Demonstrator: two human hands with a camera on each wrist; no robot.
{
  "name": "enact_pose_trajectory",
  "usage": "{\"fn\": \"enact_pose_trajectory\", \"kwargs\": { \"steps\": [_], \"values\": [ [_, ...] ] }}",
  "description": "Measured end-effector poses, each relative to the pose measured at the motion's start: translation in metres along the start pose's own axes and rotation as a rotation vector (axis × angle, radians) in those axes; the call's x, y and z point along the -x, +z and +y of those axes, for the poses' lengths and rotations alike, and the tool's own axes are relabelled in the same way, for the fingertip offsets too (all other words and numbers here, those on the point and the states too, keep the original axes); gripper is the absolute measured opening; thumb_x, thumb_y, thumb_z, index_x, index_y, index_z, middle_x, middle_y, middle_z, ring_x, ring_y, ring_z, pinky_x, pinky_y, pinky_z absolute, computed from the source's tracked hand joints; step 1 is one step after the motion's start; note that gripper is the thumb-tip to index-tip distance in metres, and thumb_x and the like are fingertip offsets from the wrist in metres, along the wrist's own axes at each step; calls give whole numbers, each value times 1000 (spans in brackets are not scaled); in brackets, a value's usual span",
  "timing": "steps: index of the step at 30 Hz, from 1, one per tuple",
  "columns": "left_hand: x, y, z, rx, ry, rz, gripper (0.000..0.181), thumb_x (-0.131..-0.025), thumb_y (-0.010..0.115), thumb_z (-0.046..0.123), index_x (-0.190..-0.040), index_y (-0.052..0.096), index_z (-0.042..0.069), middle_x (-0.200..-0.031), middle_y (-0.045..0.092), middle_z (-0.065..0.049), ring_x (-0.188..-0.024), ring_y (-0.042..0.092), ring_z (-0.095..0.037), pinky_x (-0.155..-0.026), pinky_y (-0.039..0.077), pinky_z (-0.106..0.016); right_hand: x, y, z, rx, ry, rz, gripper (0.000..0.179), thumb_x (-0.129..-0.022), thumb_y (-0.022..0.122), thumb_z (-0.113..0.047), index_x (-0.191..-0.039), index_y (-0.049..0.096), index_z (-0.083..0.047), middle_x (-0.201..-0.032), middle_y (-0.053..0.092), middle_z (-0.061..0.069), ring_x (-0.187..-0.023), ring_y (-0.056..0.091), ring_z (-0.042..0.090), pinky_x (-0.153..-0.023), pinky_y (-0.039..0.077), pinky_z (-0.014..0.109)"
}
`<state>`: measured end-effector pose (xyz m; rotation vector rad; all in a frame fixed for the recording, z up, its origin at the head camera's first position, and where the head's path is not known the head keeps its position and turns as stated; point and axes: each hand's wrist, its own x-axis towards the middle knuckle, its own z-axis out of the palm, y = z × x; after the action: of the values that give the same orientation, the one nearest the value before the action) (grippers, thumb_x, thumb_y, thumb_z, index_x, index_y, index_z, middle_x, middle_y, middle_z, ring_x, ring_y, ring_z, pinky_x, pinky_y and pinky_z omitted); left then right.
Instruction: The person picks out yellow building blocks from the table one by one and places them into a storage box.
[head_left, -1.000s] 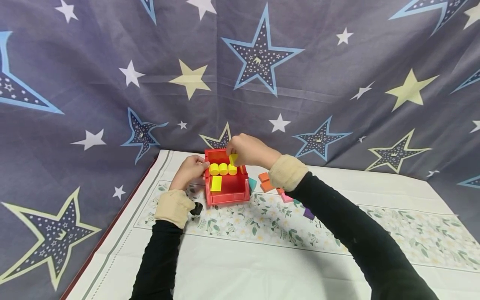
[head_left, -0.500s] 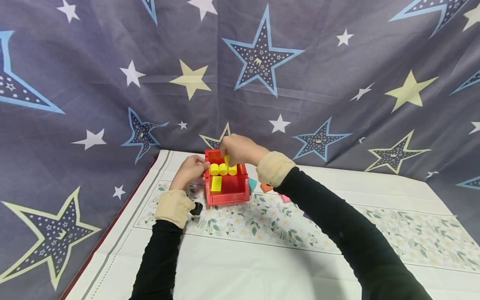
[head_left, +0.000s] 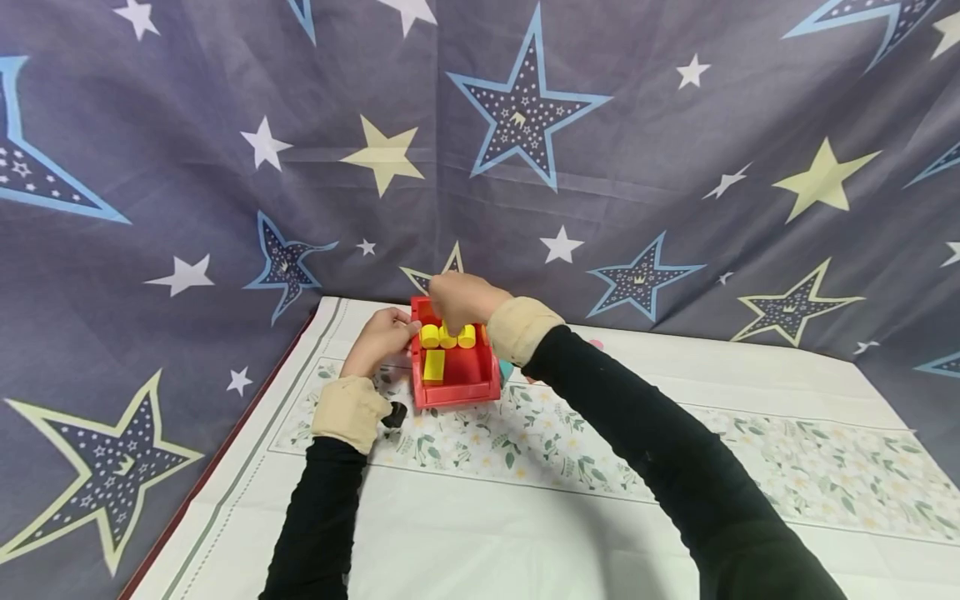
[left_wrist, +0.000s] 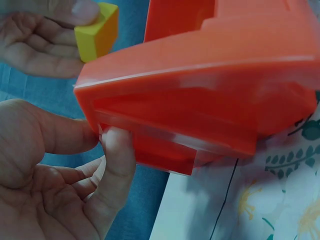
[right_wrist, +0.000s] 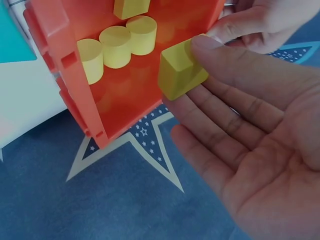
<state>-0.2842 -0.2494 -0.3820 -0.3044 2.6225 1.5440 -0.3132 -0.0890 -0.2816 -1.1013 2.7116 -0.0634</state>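
Observation:
A red plastic bin [head_left: 467,392] stands on the table near the curtain. My left hand [head_left: 381,340] grips its left edge, thumb and forefinger pinching the wall in the left wrist view. Inside lie a row of yellow cylinders [right_wrist: 115,47] and, nearer the front, a yellow rectangular block [head_left: 433,367]. My right hand [head_left: 467,298] is over the back part of the bin. Between thumb and fingers it pinches a yellow block [right_wrist: 182,69] with a slanted face, close to the bin's back edge. In the head view the hand mostly covers this block.
A teal block [head_left: 506,370] lies against the bin's right side. A small pink piece [head_left: 596,343] shows behind the right sleeve, which hides other things there. The star-patterned curtain [head_left: 337,208] rises right behind the bin. A white cloth with a floral band [head_left: 525,433] covers the table.
My right hand has moved left across the back of the bin with the yellow block. Its forearm now covers the orange blocks seen earlier. The left hand and the bin have stayed put.

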Motion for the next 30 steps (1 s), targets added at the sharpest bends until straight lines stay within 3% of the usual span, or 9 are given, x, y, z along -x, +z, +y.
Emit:
{"fn": "enact_pose_trajectory", "kwargs": {
  "steps": [9,15,23,30],
  "values": [
    [3,0,3,-4,9,4,28,-104,56,22,-117,53,-3,-80,55,-3,-60,57,-8,-76,58,-35,-12,6,-10,92,63,-63,22,-81,83,-7,-98,70,-6,-88,66,4,-80,60,20,-72,56,28],
    [1,-1,3,12,16,5,27,-103,56,21,-116,54,-3,-78,55,-1,-57,57,-6,-74,59,-34,-19,14,-12,108,87,-106,35,-83,82,-7,-113,65,-7,-100,67,5,-88,62,21,-77,58,29],
    [0,-1,1,2,29,11,29,-103,55,20,-117,55,-5,-87,57,-6,-64,58,-7,-81,59,-38,-25,21,-14,148,100,-116,37,-82,83,-4,-116,67,-6,-112,69,7,-96,62,21,-83,59,31],
    [0,0,-1,2,32,6,28,-103,55,20,-117,55,-5,-88,56,-7,-67,57,-9,-86,57,-43,-28,24,-18,119,138,-141,47,-82,82,0,-124,63,-5,-124,66,9,-101,59,21,-84,57,31]
  ]
}}
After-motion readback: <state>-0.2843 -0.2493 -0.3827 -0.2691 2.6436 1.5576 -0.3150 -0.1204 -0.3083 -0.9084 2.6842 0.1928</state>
